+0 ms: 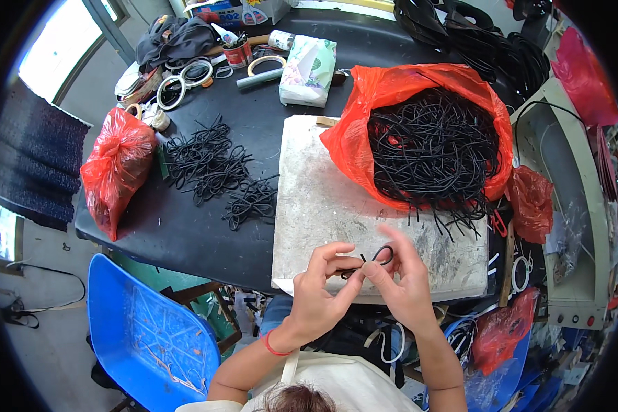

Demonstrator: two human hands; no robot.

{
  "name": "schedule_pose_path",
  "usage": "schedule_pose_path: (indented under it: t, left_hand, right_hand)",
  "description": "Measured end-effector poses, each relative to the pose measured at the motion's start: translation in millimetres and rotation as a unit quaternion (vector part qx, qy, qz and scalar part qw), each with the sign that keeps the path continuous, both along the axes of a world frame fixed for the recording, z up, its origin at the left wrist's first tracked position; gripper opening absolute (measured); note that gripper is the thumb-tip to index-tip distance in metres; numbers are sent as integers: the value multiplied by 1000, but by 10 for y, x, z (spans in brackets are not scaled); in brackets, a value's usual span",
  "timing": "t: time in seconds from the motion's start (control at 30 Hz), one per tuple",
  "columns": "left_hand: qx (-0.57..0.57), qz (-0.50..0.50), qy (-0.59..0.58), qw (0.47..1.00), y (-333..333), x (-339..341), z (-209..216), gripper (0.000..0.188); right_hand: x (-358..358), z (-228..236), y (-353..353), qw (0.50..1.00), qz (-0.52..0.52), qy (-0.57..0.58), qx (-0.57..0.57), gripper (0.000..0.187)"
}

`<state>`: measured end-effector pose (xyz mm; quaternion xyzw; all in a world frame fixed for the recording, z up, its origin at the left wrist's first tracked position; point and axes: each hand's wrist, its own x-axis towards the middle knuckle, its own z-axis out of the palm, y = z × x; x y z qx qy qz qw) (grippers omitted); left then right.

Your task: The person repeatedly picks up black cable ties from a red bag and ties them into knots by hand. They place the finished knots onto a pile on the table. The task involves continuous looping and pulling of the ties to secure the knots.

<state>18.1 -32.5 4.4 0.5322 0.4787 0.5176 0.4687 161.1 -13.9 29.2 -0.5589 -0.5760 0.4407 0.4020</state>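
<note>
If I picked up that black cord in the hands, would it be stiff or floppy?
The black cord would probably be floppy, since it curls around beside the right hand. It may spring back slightly, as that curve is open and rounded. Being so thin, it is likely light.

This looks like a small workshop: a black surface carries a stained board, tape rolls and a red bag of black cords, beside a beige machine with buttons.
</note>
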Motion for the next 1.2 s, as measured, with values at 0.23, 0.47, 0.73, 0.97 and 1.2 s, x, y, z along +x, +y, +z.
schedule_pose_path:
  t: [0.23,0.47,0.73,0.97,1.2]
  left_hand:
    - [77,-86,128,985,-18,-77,79,50]
    - [-119,-142,-39,982,-6,-82,115,46]
    - [-132,-176,34,975,10,-67,143,21]
    - [-113,-185,69,974,92,-153,272,19]
    - [-187,-154,-2,970,49,-130,178,21]
  right_hand:
    - [136,-158,58,993,90,72,-17,18]
    - [-22,-54,12,985,4,151,-81,14]
    - [-9,-194,-39,988,-11,149,-50,16]
    - [177,-88,10,966,-5,218,-136,18]
    - [153,-123,-84,979,34,174,-103,24]
